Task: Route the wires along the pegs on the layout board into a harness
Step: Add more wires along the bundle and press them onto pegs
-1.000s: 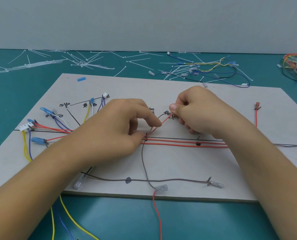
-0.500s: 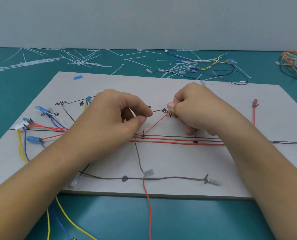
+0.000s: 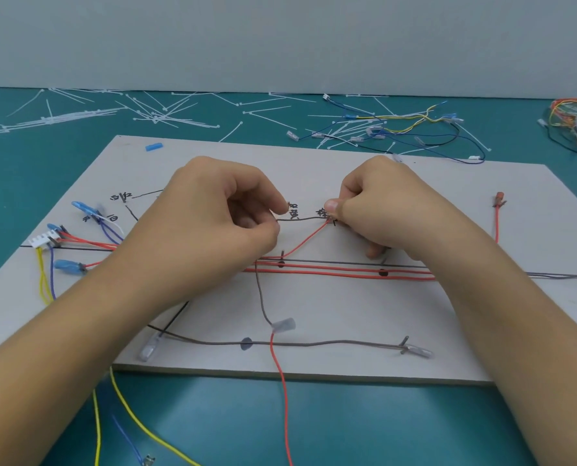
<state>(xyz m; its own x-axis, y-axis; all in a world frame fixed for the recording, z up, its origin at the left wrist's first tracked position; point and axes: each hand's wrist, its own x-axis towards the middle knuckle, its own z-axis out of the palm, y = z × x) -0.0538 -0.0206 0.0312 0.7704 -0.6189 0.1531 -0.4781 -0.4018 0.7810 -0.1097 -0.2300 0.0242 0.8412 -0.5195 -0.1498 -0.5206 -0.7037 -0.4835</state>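
The left hand [image 3: 213, 223] and right hand [image 3: 381, 210] each pinch the thin grey wire [image 3: 300, 219] stretched between them over the pale grey layout board [image 3: 347, 314]. Their forearms hide parts of the red wires [image 3: 347, 270] lying along it. Beyond the board, white cable ties [image 3: 146, 112] and a tangle of blue and yellow wires [image 3: 415, 124] litter the teal counter [image 3: 18, 183].

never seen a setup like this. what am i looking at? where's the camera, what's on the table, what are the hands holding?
No machine here: a person works with two bare hands. The one picture comes from a camera worn on the head, looking forward and down. On the teal mat lies a pale layout board with drawn lines. Several red wires run along its middle, with a white connector and blue terminals at the left. Loose cable ties and spare wires lie behind the board. The left hand and right hand each pinch a thin grey wire, stretched between them. One red wire comes up to the right hand's pinch.
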